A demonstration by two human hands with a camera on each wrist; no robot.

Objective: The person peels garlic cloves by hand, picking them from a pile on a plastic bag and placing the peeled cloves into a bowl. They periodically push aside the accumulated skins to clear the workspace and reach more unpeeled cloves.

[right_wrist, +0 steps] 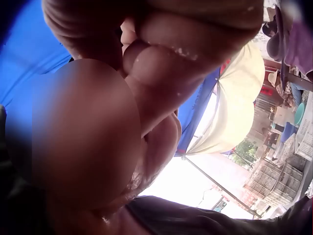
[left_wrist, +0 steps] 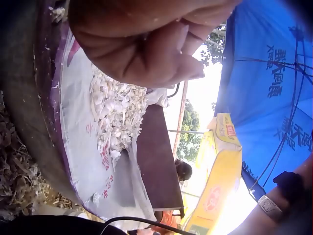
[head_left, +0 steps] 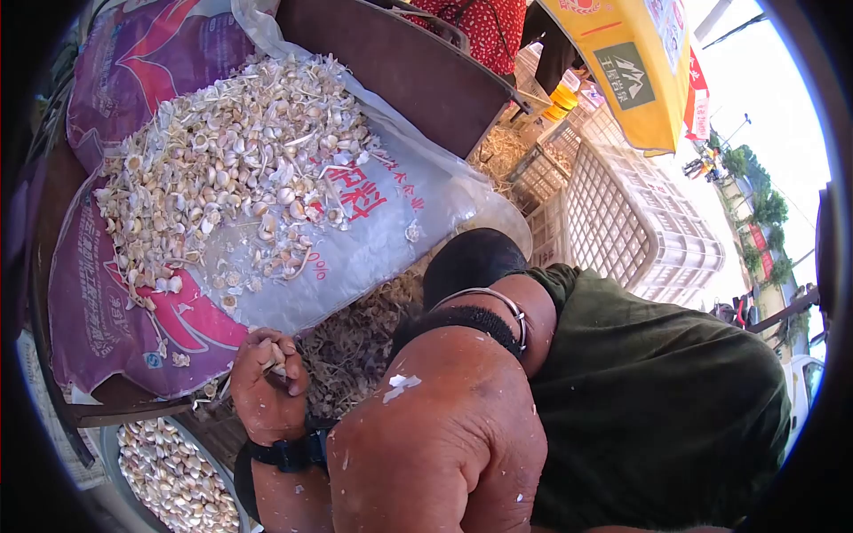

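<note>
My left hand, with a dark strap round its wrist, is at the near edge of the sacking. Its fingers curl round pale garlic cloves; in the left wrist view the bent fingers hide them. Beyond it lies a heap of loose garlic cloves with dry skins and stems, on a white plastic sack with red lettering. Close to the head camera, my right hand is raised, bits of skin stuck to its back. A blurred patch covers part of the right wrist view, and I cannot tell what its fingers hold.
A tub of clean cloves stands below the left hand. Purple sacks lie under the heap, with a brown board behind. Dry husks cover the ground. White plastic crates and a yellow umbrella are beyond.
</note>
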